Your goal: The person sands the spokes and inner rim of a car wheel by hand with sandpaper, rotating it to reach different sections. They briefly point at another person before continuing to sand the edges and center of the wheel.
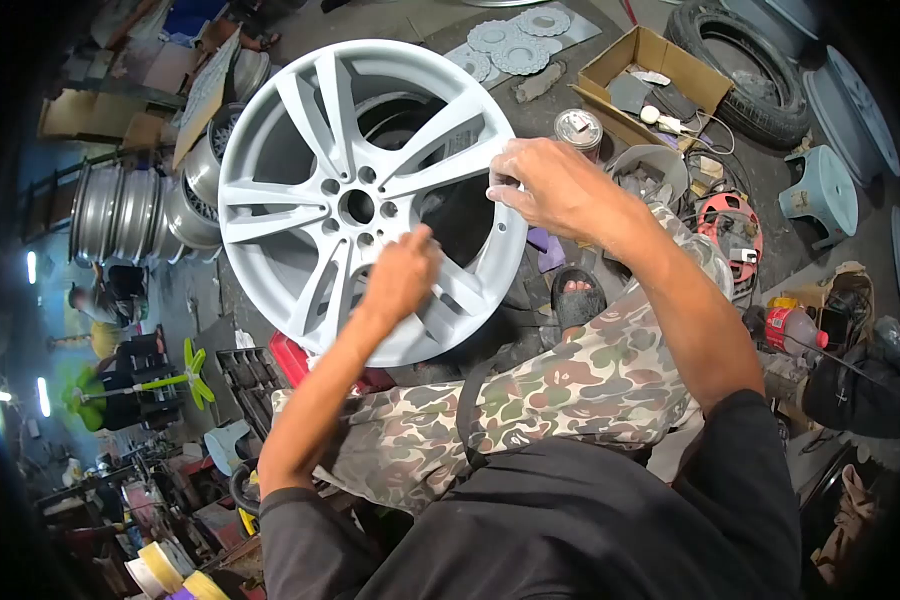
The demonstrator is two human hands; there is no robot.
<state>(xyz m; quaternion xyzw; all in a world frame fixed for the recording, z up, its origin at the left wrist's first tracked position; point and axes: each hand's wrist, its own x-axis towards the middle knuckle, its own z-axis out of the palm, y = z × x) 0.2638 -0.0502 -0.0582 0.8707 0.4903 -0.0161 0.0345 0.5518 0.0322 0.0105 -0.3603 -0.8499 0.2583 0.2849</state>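
Note:
A white-grey alloy wheel rim with paired spokes and a round centre hole lies in front of me, tilted towards my legs. My right hand is closed over its right edge, at the end of a spoke. Close to the hub, my left hand rests against the lower right spokes. Its fingers are curled and slightly blurred. Whatever sits under them, if anything, is hidden.
Several rims are stacked at left. An open cardboard box, a tire, a tin can, a bucket, a red reel and a blue stool stand at right. Another person is at far left.

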